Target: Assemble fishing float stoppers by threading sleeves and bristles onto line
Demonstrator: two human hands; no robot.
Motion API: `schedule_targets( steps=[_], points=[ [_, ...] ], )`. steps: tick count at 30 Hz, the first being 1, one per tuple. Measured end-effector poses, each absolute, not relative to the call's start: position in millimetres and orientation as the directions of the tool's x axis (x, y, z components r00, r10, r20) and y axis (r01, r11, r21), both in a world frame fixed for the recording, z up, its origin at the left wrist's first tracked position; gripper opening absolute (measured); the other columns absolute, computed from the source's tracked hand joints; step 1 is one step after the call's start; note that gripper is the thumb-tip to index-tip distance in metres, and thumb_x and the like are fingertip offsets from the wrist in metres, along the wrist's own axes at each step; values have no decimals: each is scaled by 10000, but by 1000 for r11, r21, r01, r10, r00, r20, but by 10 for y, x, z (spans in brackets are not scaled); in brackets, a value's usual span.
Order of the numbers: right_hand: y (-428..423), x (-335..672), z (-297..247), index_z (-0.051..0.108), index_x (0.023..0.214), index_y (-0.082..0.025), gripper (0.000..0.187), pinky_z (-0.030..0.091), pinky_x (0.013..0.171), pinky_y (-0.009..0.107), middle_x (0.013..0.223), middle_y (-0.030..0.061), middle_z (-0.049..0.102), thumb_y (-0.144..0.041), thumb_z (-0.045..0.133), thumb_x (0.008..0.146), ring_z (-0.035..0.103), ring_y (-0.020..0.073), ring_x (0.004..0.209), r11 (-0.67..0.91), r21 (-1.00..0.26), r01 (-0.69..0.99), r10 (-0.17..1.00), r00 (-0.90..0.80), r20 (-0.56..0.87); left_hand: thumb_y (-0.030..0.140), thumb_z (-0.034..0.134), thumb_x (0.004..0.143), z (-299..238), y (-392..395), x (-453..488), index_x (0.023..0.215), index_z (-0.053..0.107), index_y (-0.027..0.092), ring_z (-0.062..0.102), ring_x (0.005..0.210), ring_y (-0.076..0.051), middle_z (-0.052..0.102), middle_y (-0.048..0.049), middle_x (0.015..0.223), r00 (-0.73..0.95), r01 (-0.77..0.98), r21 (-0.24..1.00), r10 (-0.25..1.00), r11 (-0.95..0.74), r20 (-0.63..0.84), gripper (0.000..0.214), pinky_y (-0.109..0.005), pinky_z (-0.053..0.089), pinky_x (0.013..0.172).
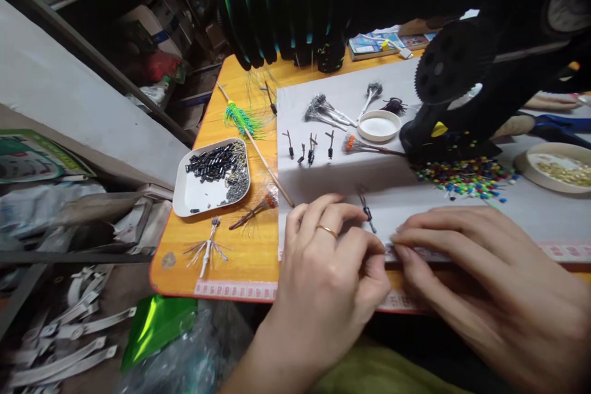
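Observation:
My left hand (330, 252), with a ring on one finger, is curled over the front edge of the white sheet. Its thumb and index finger are pinched together, and whatever is between them is hidden. Just past its fingertips is a small black tube with thin wires (367, 212); I cannot tell if a finger touches it. To the right, my right hand (494, 277) has its thumb and forefinger tips closed together, close to the left one. Nothing I can name shows between those tips. Several similar black tubes with wires (311, 157) rest farther back on the sheet (351, 178).
A white tray (184, 200) of black tubes and grey bits stands left. Beside it are a stick with green fibres (242, 120) and a white wire bundle (206, 252). Colourful pin-like beads (466, 178) lie under a dark machine (462, 68). Round dishes (378, 135) and wire tufts (323, 111) sit behind.

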State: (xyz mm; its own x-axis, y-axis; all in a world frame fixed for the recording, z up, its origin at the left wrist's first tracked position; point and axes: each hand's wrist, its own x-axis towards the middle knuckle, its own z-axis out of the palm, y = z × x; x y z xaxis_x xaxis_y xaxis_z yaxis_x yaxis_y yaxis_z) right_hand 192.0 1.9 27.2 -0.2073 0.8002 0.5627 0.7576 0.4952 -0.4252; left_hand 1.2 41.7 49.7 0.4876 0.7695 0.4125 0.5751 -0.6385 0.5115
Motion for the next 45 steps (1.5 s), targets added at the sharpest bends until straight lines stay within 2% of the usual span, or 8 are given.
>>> schedule_targets(
  steps=[3, 7, 21, 29, 34, 45],
  points=[
    [-36, 1983, 208, 631, 1089, -232, 103, 464, 841, 411, 1016, 71, 637, -183, 608, 1001, 607, 263, 933, 455, -426, 782, 817, -176, 549, 127, 671, 914, 464, 394, 75, 861, 716, 165, 601, 1154, -251, 726, -80, 1075, 462, 590, 515, 783, -622, 416, 79, -399, 442, 1009],
    [-65, 2049, 153, 640, 1109, -243, 122, 445, 832, 439, 1013, 79, 615, -201, 608, 999, 592, 283, 931, 412, -417, 810, 832, -148, 535, 143, 713, 874, 453, 381, 136, 839, 719, 190, 582, 1152, -257, 725, -61, 1090, 422, 606, 551, 819, -573, 388, 59, -411, 443, 1016],
    [-123, 2111, 154, 635, 1057, -216, 90, 419, 788, 414, 975, 66, 585, -147, 603, 1008, 555, 245, 900, 411, -419, 810, 826, -136, 547, 99, 731, 810, 430, 380, 154, 798, 712, 200, 580, 1061, -244, 706, -37, 989, 357, 615, 570, 837, -545, 415, 103, -418, 420, 957],
    [-185, 2177, 195, 658, 1047, -199, 111, 435, 759, 367, 964, 49, 581, -106, 620, 999, 556, 204, 891, 396, -402, 825, 822, -123, 556, 84, 740, 795, 407, 374, 152, 783, 708, 189, 562, 1048, -252, 699, -38, 937, 359, 588, 582, 826, -562, 435, 110, -426, 415, 945],
    [-184, 2190, 201, 654, 1034, -185, 113, 466, 782, 327, 974, 41, 594, -84, 635, 986, 573, 178, 902, 391, -413, 822, 828, -118, 548, 80, 723, 825, 413, 407, 146, 810, 705, 181, 555, 1040, -242, 703, -40, 918, 416, 585, 543, 798, -602, 437, 103, -414, 415, 963],
    [-233, 2236, 227, 667, 1107, -230, 216, 484, 765, 364, 982, 44, 624, -66, 637, 969, 603, 204, 924, 346, -473, 810, 865, -81, 494, 68, 725, 809, 400, 419, 141, 813, 674, 207, 575, 1050, -250, 711, -22, 903, 432, 603, 512, 790, -612, 435, 149, -428, 420, 978]
  ],
)
